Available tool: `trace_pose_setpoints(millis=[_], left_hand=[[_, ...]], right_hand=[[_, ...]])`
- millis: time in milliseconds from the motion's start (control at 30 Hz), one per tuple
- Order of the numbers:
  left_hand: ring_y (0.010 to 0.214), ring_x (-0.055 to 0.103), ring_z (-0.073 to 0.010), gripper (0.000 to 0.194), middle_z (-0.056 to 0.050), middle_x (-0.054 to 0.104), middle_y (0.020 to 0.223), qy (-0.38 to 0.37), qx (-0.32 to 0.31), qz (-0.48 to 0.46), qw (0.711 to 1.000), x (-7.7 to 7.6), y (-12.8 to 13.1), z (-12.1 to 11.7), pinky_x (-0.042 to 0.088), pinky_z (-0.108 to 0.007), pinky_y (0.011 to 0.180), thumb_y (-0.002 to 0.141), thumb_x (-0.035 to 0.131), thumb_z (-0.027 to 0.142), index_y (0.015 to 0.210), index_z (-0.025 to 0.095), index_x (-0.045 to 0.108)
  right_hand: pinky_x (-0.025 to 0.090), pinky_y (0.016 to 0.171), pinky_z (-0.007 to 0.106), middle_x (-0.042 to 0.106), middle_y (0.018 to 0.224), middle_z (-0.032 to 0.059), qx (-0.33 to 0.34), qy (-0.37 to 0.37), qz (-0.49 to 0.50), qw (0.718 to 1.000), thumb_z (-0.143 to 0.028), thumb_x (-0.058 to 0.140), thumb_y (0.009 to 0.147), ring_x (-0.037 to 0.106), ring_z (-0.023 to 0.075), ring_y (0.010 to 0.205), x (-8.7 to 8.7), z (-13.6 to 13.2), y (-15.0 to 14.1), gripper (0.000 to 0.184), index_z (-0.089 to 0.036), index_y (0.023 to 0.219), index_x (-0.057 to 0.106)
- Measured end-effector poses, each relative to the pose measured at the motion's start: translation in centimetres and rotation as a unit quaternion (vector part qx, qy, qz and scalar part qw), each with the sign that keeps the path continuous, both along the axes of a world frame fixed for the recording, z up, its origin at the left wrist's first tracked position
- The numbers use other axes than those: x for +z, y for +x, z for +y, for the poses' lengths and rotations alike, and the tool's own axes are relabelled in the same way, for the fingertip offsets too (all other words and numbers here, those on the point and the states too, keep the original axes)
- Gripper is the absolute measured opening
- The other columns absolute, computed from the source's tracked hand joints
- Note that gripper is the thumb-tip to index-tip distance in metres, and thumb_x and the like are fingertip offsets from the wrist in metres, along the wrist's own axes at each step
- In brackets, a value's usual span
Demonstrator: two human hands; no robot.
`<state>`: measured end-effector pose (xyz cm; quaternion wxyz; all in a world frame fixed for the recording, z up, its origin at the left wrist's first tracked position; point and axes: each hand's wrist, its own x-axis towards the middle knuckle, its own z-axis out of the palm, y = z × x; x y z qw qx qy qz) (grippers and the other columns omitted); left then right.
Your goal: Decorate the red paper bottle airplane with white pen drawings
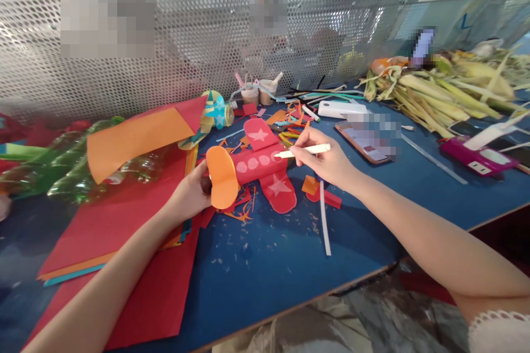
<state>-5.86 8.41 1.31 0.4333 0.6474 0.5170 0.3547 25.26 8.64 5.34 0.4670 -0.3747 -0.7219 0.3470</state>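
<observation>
A red paper airplane model (252, 161) with pale circles along its body and a pale star on each wing lies sideways in the middle. Its tail piece (223, 177) is orange. My left hand (194, 190) is closed around the tail end, its fingers partly hidden behind the orange piece. In my right hand (321, 157) is a white marker pen (308, 150), pinched with its tip at the last circle of the row. Red and orange paper scraps (244, 207) lie beneath and around the model.
Coloured paper sheets (111, 231) and green plastic bottles (74, 168) are at left. A phone (364, 142), a white glue gun or similar device (343, 108), a magenta power strip (478, 155) and dried husks (439, 91) sit at right. A perforated metal screen (186, 27) stands behind the blue table (265, 270).
</observation>
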Motion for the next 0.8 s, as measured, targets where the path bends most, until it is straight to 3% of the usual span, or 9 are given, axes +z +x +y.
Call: trace_pose_setpoints(millis=[100,267,400,800], left_hand=[[0.078,0.071,-0.0226,0.082,-0.001,0.072,0.091,-0.035,-0.012,-0.039,0.999,0.13,0.1,-0.03,0.058,-0.032,0.066,0.057,0.076,0.034,0.131,0.023,0.042],[0.078,0.071,-0.0229,0.088,-0.002,0.072,0.092,-0.003,-0.01,0.004,1.0,0.37,0.2,-0.24,0.057,-0.031,0.065,0.054,0.079,0.028,0.132,0.021,0.04],[0.08,0.072,-0.0244,0.086,-0.004,0.073,0.094,0.028,-0.003,0.035,0.999,0.21,-0.02,-0.25,0.057,-0.032,0.067,0.055,0.079,0.027,0.133,0.02,0.041],[0.081,0.071,-0.0235,0.082,-0.001,0.072,0.093,0.023,-0.004,0.018,1.0,0.45,0.19,-0.35,0.057,-0.031,0.065,0.055,0.079,0.026,0.129,0.022,0.045]], right_hand=[[0.036,0.055,0.027,0.056,0.058,-0.0053,0.004,0.005,-0.001,1.0,-0.034,0.058,0.088,0.051,0.0098,0.054,0.05,-0.08,0.0,0.021,-0.022,0.075,0.046],[0.035,0.055,0.028,0.056,0.058,-0.0053,-0.004,-0.001,-0.004,1.0,-0.035,0.058,0.088,0.051,0.01,0.054,0.1,-0.09,-0.04,0.022,-0.023,0.075,0.046],[0.035,0.054,0.027,0.056,0.058,-0.0057,-0.007,-0.001,-0.01,1.0,-0.032,0.058,0.088,0.05,0.0092,0.053,0.15,-0.11,-0.1,0.021,-0.023,0.074,0.046],[0.034,0.054,0.027,0.056,0.057,-0.0059,-0.008,-0.004,-0.012,1.0,-0.03,0.058,0.088,0.05,0.0094,0.053,0.1,-0.05,-0.1,0.02,-0.023,0.074,0.046]])
